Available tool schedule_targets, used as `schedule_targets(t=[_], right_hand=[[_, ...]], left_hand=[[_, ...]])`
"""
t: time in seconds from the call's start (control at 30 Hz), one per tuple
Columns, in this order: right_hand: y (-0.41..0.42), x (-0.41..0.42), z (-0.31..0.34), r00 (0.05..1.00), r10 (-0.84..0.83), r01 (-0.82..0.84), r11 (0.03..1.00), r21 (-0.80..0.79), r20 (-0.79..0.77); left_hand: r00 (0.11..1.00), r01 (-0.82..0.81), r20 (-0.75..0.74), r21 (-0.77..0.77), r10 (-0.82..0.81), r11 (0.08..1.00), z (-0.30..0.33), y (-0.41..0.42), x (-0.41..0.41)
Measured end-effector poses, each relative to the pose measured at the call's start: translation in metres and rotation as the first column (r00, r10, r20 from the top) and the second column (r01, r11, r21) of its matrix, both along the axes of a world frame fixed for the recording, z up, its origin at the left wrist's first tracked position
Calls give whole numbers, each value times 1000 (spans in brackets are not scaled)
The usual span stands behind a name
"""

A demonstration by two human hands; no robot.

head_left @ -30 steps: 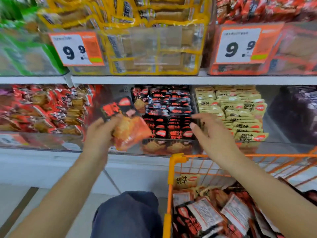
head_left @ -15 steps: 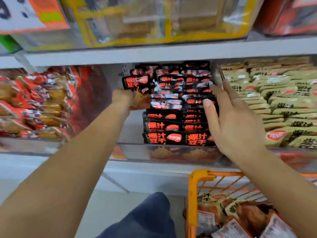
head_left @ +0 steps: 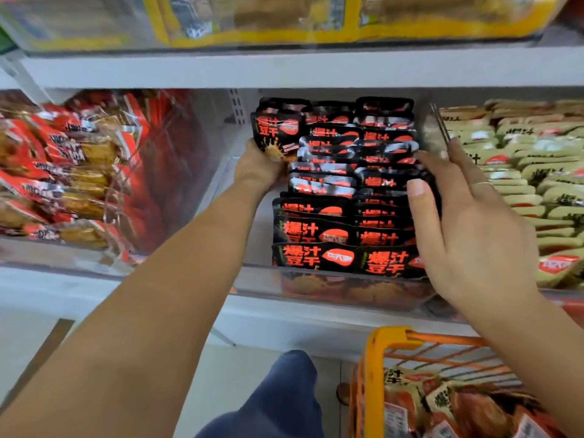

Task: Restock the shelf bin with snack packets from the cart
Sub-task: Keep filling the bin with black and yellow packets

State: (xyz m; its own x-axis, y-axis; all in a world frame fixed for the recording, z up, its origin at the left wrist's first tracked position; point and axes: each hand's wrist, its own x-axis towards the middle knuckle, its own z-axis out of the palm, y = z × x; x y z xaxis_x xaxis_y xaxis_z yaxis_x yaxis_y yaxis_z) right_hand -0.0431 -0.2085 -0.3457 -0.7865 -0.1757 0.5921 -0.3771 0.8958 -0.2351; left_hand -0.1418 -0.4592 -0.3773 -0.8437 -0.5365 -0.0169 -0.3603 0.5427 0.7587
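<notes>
A clear shelf bin [head_left: 354, 289] on the middle shelf holds two rows of black snack packets [head_left: 347, 216] with red lettering, stood on edge. My left hand [head_left: 259, 169] reaches deep into the bin's left side and grips one black packet [head_left: 278, 131] upright beside the rear of the left row. My right hand [head_left: 467, 222] lies with straight fingers against the right side of the rows, at the bin's clear divider. The orange cart [head_left: 379, 368] stands at the bottom right with more packets [head_left: 448, 406] inside.
A bin of red packets [head_left: 63, 172] sits to the left, a bin of pale green packets [head_left: 531, 172] to the right. Yellow packets [head_left: 284, 17] fill the shelf above. The white shelf edge [head_left: 284, 67] runs overhead. My knee in blue trousers [head_left: 284, 399] is below.
My left hand carried the packet from in front of the shelf into the bin's back left. My right hand moved up against the rows' right side. The view closed in on the shelf.
</notes>
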Motion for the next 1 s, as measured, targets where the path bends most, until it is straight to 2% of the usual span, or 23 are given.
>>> schedule_targets(t=[0.23, 0.4, 0.5, 0.6, 0.7, 0.73, 0.8, 0.87, 0.9, 0.93, 1.0], right_hand=[[1, 0, -1, 1000, 1, -1, 1000, 17, -2], [0, 0, -3, 999, -9, 8, 1000, -24, -32], [4, -1, 0, 997, 44, -47, 998, -38, -62], [10, 8, 10, 976, 214, -216, 973, -82, -43], [27, 40, 29, 927, 360, -373, 914, -158, -104], [36, 56, 33, 903, 415, -429, 889, -159, -114], [56, 90, 31, 849, 522, -528, 842, -107, -84], [77, 119, 17, 796, 605, -603, 794, 80, 4], [88, 129, 6, 777, 617, -628, 748, 215, 124], [97, 137, -5, 768, 559, -640, 694, 332, 311], [111, 147, -29, 694, 232, -662, 578, 477, 681]], left_hand=[[996, 66, 49, 84, -70, 994, 0, -10, 2], [993, -37, 117, 158, 18, 987, 5, 0, 5], [985, -167, 66, 133, 160, 977, 28, 1, 14], [975, -176, -124, 81, 185, 981, 59, 5, 47], [952, -48, -305, -31, 36, 998, 72, 34, 105], [926, 18, -371, -141, -70, 990, 75, 47, 127], [821, 201, -448, -353, -354, 914, 79, 81, 174], [691, 443, -403, -419, -600, 792, 73, 121, 219], [648, 551, -331, -418, -686, 722, 69, 140, 240], [634, 652, -201, -382, -747, 655, 62, 156, 256], [652, 749, 158, -289, -742, 597, 45, 176, 278]])
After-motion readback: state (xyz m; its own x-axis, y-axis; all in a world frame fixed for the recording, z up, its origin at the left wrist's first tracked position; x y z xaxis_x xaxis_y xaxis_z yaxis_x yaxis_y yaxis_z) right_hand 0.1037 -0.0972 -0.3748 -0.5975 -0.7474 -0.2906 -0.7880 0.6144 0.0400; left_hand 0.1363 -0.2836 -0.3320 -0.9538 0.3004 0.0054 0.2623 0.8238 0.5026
